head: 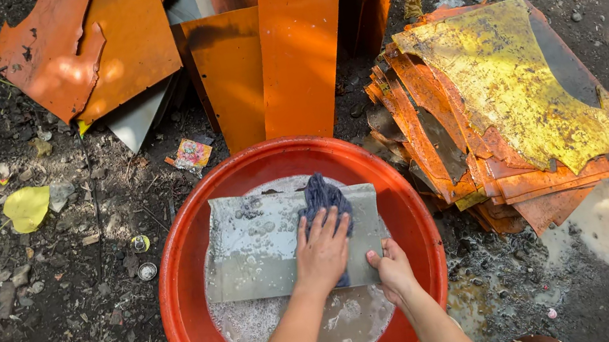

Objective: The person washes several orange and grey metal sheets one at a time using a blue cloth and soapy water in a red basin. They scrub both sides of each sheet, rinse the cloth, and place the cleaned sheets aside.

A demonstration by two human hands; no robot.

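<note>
The left hand (322,250) pressed a blue rag (323,197) flat on a grey sheet (251,247) lying in the soapy red basin (185,300). The right hand (394,270) gripped the sheet's edge. A dirty stack (496,120) lay beside the basin; orange sheets (276,59) leaned behind.

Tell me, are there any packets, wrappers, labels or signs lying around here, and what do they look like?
Small wrapper: on the dirt just beyond the red basin, below the leaning orange sheets; crumpled, roughly square, pink and yellow with bits of other colours.
No signs, screens or other labels show.
</note>
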